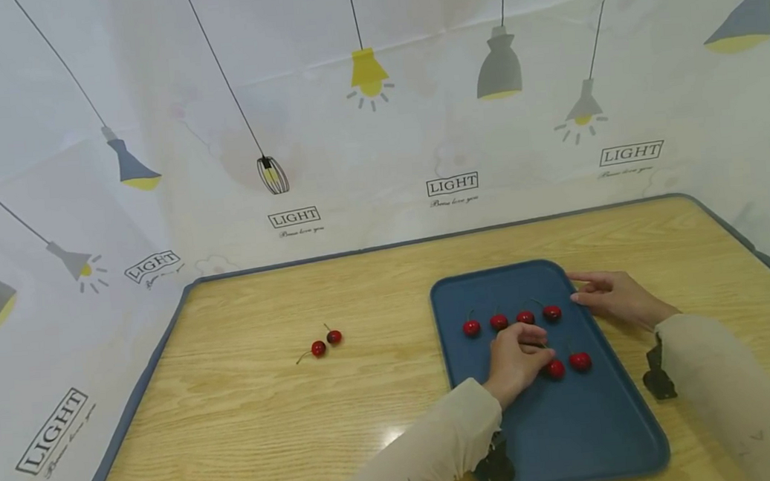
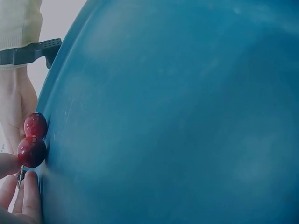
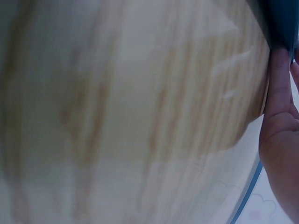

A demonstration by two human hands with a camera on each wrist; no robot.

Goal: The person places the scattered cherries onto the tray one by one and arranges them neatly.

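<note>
My left hand is over the blue tray, pinching a red cherry by its stem. In the left wrist view, the stem of this cherry runs between the thumb and fingers. Close beside it on the tray lies another cherry. Farther back, several cherries form a row, among them a cherry at its left end; the left hand partly covers one. My right hand rests at the tray's right rim, its fairly straight fingers against the edge.
Two cherries with stems, a nearer cherry and a farther cherry, lie on the wooden table left of the tray. A pale cloth printed with lamps stands along the back and sides.
</note>
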